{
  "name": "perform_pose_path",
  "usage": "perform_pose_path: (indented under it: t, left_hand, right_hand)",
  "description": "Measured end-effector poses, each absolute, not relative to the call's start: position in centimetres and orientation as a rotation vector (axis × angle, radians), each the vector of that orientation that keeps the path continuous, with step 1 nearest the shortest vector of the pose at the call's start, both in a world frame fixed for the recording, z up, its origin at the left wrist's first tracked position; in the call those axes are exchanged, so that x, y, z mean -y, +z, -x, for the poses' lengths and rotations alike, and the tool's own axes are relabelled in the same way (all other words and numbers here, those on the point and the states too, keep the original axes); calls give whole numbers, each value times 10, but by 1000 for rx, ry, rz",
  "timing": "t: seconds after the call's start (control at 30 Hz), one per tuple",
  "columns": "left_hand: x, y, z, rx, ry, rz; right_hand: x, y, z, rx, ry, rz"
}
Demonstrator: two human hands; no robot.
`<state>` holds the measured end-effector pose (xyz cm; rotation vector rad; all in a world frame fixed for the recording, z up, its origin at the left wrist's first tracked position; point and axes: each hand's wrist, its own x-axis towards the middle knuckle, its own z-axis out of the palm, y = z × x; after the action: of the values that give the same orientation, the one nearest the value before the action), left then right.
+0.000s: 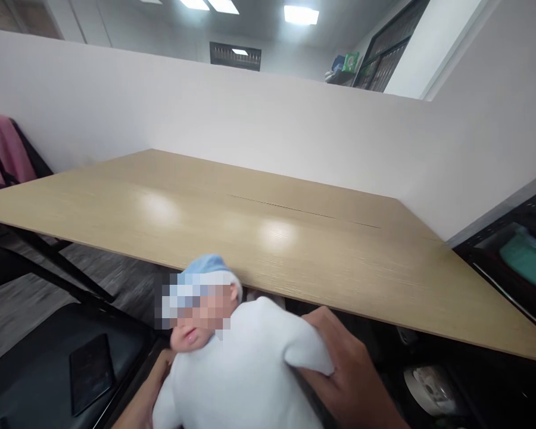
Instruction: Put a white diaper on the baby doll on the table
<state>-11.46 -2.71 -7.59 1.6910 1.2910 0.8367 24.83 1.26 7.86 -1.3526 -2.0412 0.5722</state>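
Observation:
A baby doll (236, 369) in white clothing and a blue-and-white cap (212, 262) is held in front of me, at the near edge of the table. It leans back, with its head toward the left; part of the face is blurred out. My right hand (339, 363) grips the doll's white sleeve (310, 345) between thumb and fingers. On the other side, my left hand (158, 378) holds the doll below its head, with most of the fingers hidden behind it. The doll's lower body runs out of the bottom of the view.
A wooden-topped table (295, 244) spans the view before a white partition (250, 125). At lower left, a black phone (92, 372) lies on a black chair seat (22, 357). A black shelf (486, 268) with a green item stands at right. Pink cloth (4, 143) hangs at far left.

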Motion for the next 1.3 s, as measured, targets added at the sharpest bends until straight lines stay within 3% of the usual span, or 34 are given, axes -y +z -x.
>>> perform_pose_path:
  t: [0.2, 0.33, 0.73, 1.13, 1.3]
  left_hand:
    - [-83, 21, 92, -1185, 726, -1907]
    - [-169, 45, 75, -1157, 658, -2083]
    - [-314, 45, 63, -1139, 386, -2137]
    - [-435, 26, 28, -1460, 529, -2366]
    - [-490, 24, 16, -1550, 517, -2427]
  right_hand:
    - [-58, 89, -308, 1923, 282, 1701]
    - [-106, 68, -334, 1872, 125, 1813]
    - [-201, 16, -358, 1875, 172, 1791]
    - [-349, -10, -381, 1913, -156, 1731]
    - [-402, -6, -384, 1924, -106, 1765]
